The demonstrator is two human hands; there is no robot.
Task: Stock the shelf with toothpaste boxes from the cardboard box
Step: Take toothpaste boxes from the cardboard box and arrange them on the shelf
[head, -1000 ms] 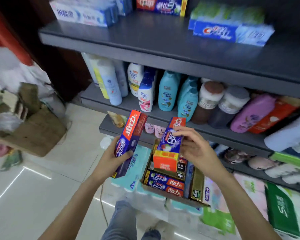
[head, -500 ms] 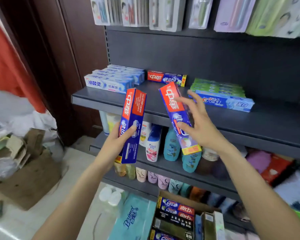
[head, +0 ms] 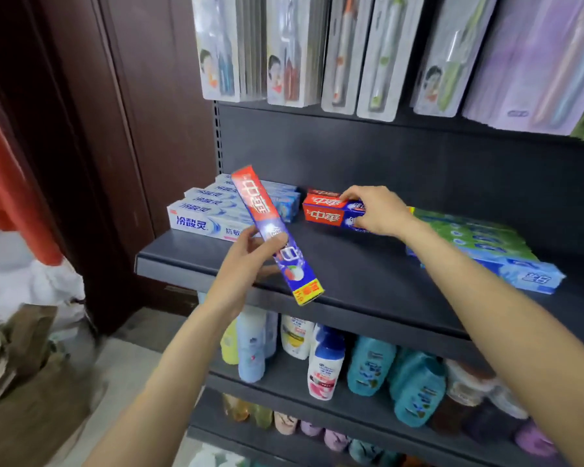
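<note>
Toothpaste box (head: 331, 213) gripped by right hand (head: 376, 210) on shelf (head: 368, 278); left hand (head: 246, 261) grips second box (head: 277, 234).

A small shop, by its dark metal shelf (head: 368, 274) of stacked toothpaste boxes (head: 209, 217); carded toothbrushes (head: 294, 52) hang above; shampoo bottles (head: 326, 369) crowd the lower tier; flattened cardboard (head: 31, 419) lies on the floor.
</note>
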